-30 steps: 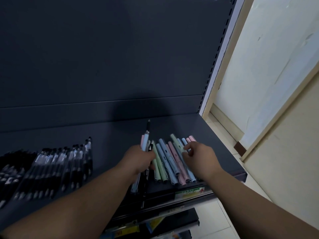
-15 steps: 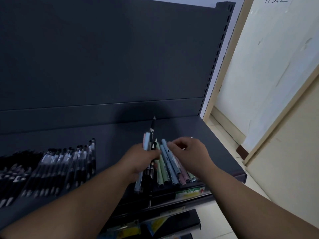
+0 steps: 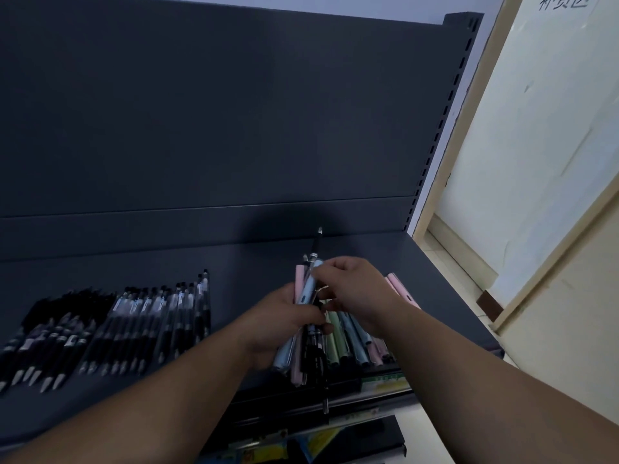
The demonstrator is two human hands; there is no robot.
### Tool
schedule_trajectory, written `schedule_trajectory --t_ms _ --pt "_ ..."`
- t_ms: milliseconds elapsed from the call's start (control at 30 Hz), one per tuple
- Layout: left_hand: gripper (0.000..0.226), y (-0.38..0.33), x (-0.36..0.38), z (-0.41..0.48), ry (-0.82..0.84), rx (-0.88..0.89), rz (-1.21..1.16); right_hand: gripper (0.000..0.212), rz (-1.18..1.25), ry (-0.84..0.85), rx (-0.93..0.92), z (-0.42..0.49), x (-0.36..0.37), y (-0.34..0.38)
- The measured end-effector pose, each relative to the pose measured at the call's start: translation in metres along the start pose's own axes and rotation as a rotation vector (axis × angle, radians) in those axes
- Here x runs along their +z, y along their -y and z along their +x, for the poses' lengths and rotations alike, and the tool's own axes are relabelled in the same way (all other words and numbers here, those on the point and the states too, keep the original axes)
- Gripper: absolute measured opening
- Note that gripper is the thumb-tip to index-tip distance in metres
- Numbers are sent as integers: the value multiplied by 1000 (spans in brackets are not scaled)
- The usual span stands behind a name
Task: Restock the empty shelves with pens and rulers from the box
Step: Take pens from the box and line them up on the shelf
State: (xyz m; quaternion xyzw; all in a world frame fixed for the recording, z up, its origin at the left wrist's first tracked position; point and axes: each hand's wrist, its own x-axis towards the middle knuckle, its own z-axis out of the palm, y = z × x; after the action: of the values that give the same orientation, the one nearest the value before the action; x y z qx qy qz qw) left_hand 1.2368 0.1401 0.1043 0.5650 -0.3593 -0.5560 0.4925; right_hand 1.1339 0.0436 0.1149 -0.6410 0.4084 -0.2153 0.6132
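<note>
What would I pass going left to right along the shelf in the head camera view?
Row of black pens → left hand gripping a pen bundle → right hand pinching its top → pink pens → white wall.

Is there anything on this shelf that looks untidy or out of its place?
Nothing looks damaged or spilled. The black pens at the far left lie slanted and overlapping, unlike the straighter row beside them. In the bundle that the left hand holds, one black pen sticks out far past the others.
</note>
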Motion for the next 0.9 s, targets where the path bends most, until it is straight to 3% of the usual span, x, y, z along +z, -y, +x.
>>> schedule_trajectory --t_ms 100,200,267,400,533,667,733,800,900 --pt "38 -4 -2 -2 -35 22 159 21 29 38 -1 2 3 0" --pt "54 -4 -2 3 -108 85 524 25 42 53 -14 4 1 1" --pt "65 -2 -3 5 -122 66 566 22 44 69 -16 5 -3 1" --pt "70 -1 -2 4 -53 104 476 13 78 67 -5 7 -8 1" --pt "60 -1 2 4 -1 137 255 11 153 88 -10 10 -12 -2" --pt "68 1 0 7 35 146 85 8 234 113 -42 11 -14 -4" --pt "56 0 1 7 66 121 -25 8 292 130 -48 11 -15 -6" --pt "28 -5 4 6 41 87 -92 10 331 151 -54 12 -17 -8" --pt "43 -9 4 10 -130 -62 -105 10 358 206 -60 16 -18 -11"
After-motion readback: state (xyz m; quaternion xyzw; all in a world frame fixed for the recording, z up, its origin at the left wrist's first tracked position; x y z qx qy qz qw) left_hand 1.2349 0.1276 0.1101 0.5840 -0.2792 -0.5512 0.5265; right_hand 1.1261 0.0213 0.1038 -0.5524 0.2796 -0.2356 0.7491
